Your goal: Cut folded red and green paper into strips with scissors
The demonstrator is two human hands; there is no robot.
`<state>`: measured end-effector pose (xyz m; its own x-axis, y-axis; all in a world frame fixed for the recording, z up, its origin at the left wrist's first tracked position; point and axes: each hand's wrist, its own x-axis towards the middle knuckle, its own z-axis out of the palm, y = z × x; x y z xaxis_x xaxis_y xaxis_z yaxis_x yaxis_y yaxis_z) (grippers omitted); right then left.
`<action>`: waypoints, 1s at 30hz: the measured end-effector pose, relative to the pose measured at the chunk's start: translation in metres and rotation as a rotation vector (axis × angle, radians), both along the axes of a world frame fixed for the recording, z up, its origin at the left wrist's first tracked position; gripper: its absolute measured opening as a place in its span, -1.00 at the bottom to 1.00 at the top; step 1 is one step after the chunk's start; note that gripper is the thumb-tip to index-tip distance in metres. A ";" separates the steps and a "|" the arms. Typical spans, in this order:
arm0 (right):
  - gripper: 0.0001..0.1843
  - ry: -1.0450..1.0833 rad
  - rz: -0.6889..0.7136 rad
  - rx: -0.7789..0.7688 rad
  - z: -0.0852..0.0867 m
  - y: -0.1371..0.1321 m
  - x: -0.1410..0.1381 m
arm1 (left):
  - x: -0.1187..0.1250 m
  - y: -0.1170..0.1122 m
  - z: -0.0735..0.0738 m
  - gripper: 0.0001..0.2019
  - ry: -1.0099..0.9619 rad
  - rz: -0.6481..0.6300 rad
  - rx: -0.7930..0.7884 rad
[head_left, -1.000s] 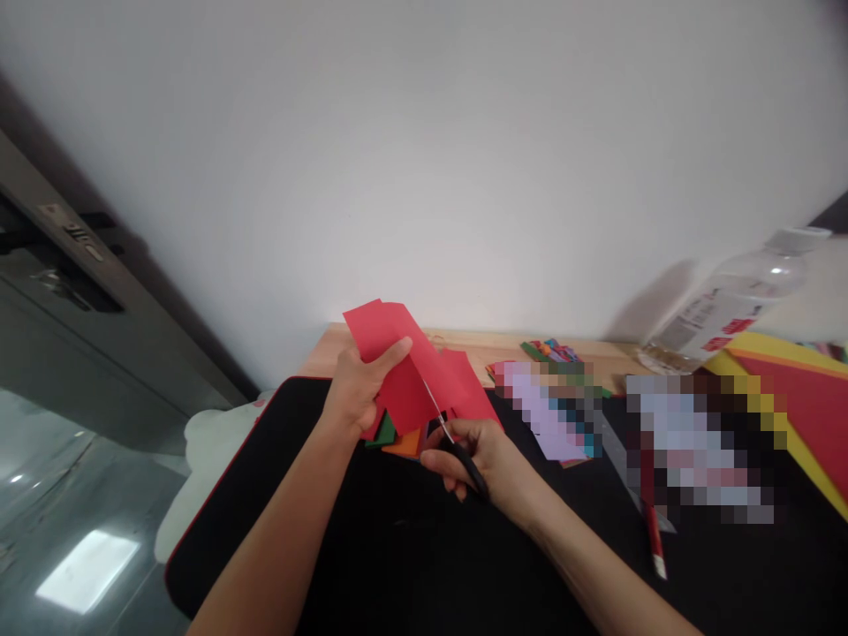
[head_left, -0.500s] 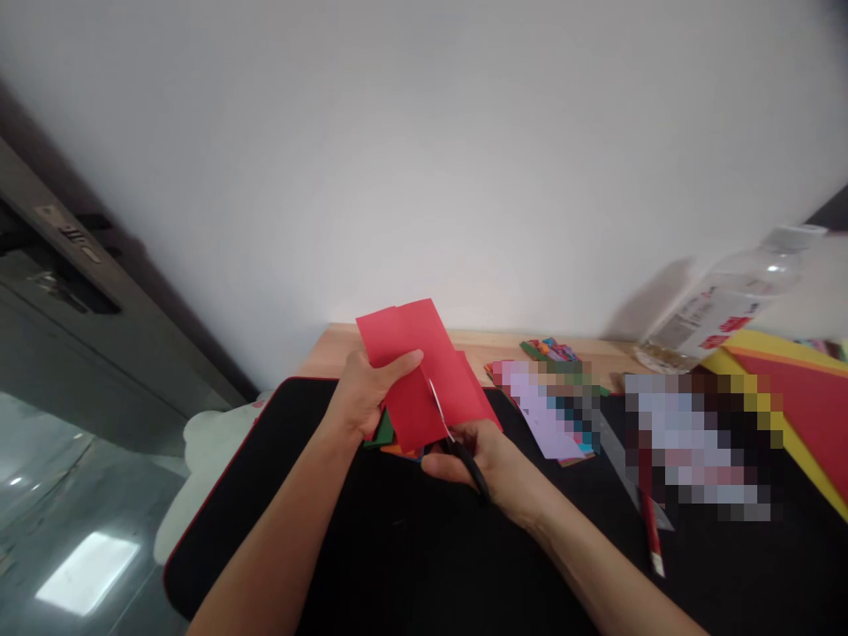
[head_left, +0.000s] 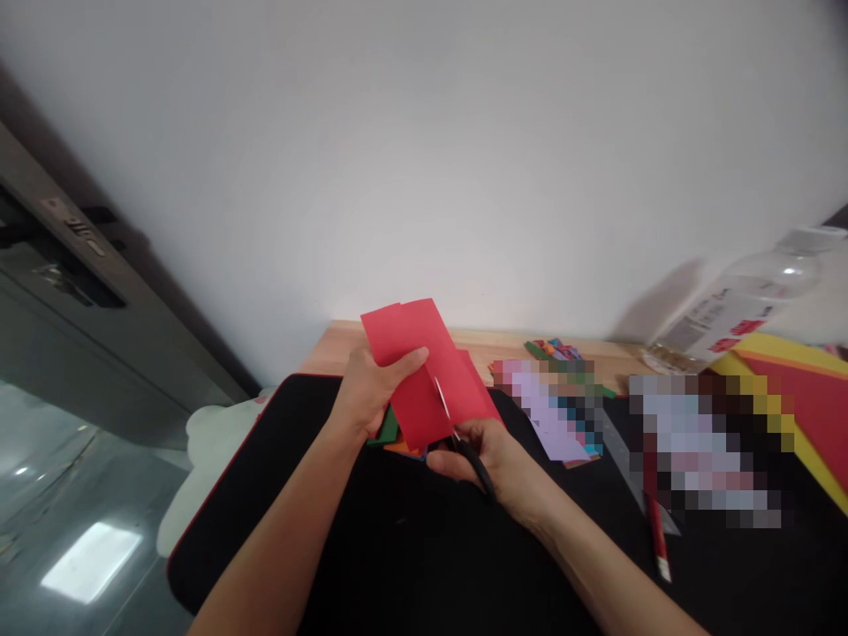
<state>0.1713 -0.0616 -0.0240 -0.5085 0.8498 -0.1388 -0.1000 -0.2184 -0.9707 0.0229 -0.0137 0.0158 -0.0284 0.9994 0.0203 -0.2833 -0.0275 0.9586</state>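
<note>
Red paper [head_left: 417, 329] is held up over the far edge of the black mat [head_left: 397, 556], pinched in the left hand [head_left: 371, 389] with the thumb across its face, while the right hand [head_left: 494, 455] has a proper grip on the scissors [head_left: 472, 461], blades up against the sheet. Green paper [head_left: 389, 427] pokes out underneath, and off toward the mat's right side there's a clear ruler [head_left: 626, 464] with a red pencil [head_left: 657, 535] by its near end, plus a plastic bottle [head_left: 742, 305] near the wooden worktop's [head_left: 324, 351] far edge.

Left hand [head_left: 366, 387]: fingers hidden behind red paper [head_left: 405, 332], centre of frame. Object [head_left: 702, 450] at lower right pixelated past recognition. Large red sheet [head_left: 818, 406] cut off by right edge, door [head_left: 40, 340] by left, forearms [head_left: 282, 521] by bottom.
</note>
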 end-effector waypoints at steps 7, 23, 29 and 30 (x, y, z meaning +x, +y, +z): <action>-0.58 -0.037 -0.023 0.013 -0.006 0.002 0.000 | 0.000 0.001 -0.001 -0.75 0.017 -0.006 0.022; -0.55 -0.150 -0.077 0.071 -0.018 0.005 0.001 | -0.001 0.001 -0.002 -0.75 0.037 0.006 0.013; -0.59 -0.151 -0.054 0.091 -0.018 0.004 0.001 | 0.000 0.000 -0.001 -0.76 0.026 -0.007 0.012; -0.59 -0.150 -0.056 0.086 -0.017 0.004 0.001 | 0.000 0.000 -0.001 -0.75 0.024 -0.009 0.011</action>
<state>0.1721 -0.0573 -0.0411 -0.4395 0.8880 -0.1354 0.0378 -0.1323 -0.9905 0.0227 -0.0140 0.0144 -0.0185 0.9993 0.0317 -0.2607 -0.0355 0.9648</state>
